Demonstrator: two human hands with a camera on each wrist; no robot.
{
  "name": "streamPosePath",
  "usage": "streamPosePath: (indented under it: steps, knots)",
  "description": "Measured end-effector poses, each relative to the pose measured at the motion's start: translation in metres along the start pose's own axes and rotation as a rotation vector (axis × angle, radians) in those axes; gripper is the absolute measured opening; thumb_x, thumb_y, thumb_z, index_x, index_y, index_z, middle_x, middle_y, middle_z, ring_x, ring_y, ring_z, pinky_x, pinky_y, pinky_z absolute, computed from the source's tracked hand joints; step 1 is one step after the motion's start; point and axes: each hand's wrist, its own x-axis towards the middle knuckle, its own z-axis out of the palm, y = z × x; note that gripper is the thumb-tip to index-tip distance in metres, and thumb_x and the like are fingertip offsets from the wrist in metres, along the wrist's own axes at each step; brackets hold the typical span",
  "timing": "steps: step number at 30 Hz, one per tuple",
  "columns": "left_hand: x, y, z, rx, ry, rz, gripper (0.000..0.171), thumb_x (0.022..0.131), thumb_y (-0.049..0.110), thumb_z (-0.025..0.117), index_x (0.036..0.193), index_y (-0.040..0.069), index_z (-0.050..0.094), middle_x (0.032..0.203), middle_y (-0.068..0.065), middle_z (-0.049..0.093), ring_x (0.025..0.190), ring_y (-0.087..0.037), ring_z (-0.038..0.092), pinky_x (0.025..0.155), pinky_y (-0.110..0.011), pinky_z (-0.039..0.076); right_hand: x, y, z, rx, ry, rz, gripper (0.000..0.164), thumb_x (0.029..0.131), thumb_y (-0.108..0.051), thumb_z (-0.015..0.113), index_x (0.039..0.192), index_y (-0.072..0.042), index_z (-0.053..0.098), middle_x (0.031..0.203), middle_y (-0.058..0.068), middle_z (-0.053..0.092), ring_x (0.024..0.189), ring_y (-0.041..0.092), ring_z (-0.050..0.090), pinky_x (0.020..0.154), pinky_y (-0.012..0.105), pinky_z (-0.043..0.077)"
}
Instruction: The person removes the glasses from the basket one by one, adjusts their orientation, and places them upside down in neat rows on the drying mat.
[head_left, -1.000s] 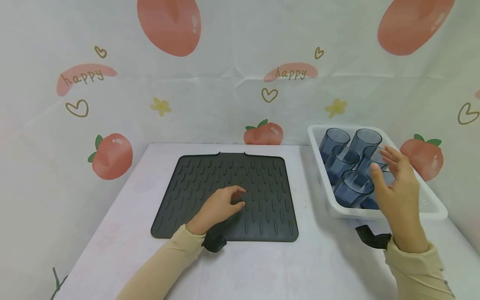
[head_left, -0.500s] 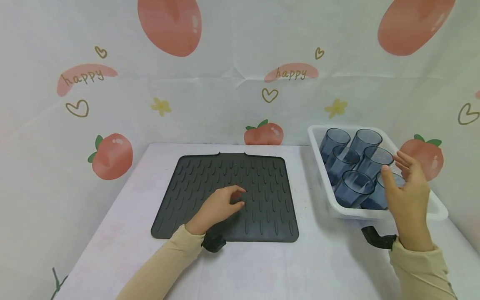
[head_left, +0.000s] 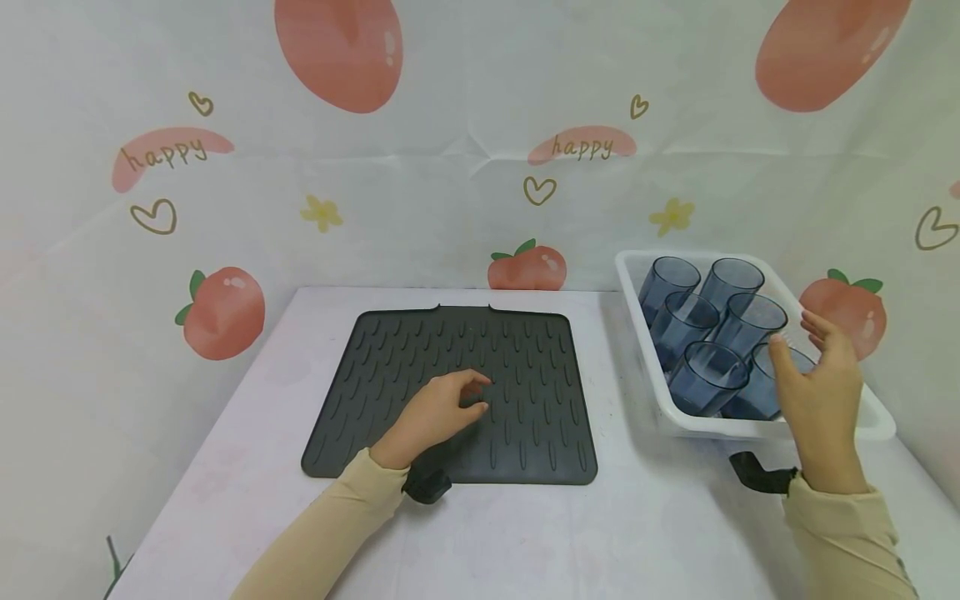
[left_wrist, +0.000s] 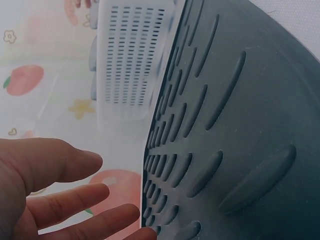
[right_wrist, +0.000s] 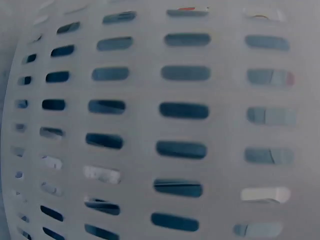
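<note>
Blue-tinted drinking glasses stand in a white slotted basket (head_left: 705,427) at the right of the table in the head view. My right hand (head_left: 825,408) hovers over the basket's right part, fingers loosely bent and apart, thumb by the rim of the front-right glass (head_left: 753,396). Nothing is gripped in it. The right wrist view shows only the slotted basket wall (right_wrist: 140,90), with blue glass behind the slots. My left hand (head_left: 435,412) hangs over a black ribbed drying mat (head_left: 540,442), fingers relaxed; the left wrist view shows those fingers (left_wrist: 95,220) spread with nothing between them.
The white table (head_left: 525,542) carries the mat in the middle and the basket to its right. A wall cloth (head_left: 420,183) printed with peaches and hearts hangs behind. A black strap mount sits at each wrist.
My right hand has moved right and slightly back from over the glasses, uncovering the front-right one. The left hand and the glasses have stayed put.
</note>
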Motion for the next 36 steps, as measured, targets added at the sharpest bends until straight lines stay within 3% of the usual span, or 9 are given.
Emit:
streamPosePath:
  steps: [16, 36]
  knots:
    - [-0.001, 0.002, -0.001, -0.005, 0.005, -0.022, 0.037, 0.091, 0.026, 0.067, 0.126, 0.015, 0.062, 0.118, -0.005, 0.066, 0.11, -0.022, 0.062, 0.084, -0.042, 0.054, 0.009, 0.018, 0.003, -0.048, -0.101, 0.103, 0.057, 0.096, -0.025, 0.054, 0.149, -0.011, 0.037, 0.15, 0.015, 0.04, 0.14, 0.036, 0.035, 0.115, 0.053, 0.027]
    - [-0.003, 0.003, -0.002, -0.001, 0.01, -0.026, 0.037, 0.091, 0.026, 0.067, 0.126, 0.015, 0.062, 0.118, -0.005, 0.067, 0.109, -0.022, 0.062, 0.085, -0.042, 0.053, 0.013, 0.027, 0.007, -0.122, -0.167, 0.061, 0.06, 0.095, -0.024, 0.054, 0.147, -0.002, 0.037, 0.146, 0.026, 0.04, 0.135, 0.045, 0.035, 0.11, 0.06, 0.027]
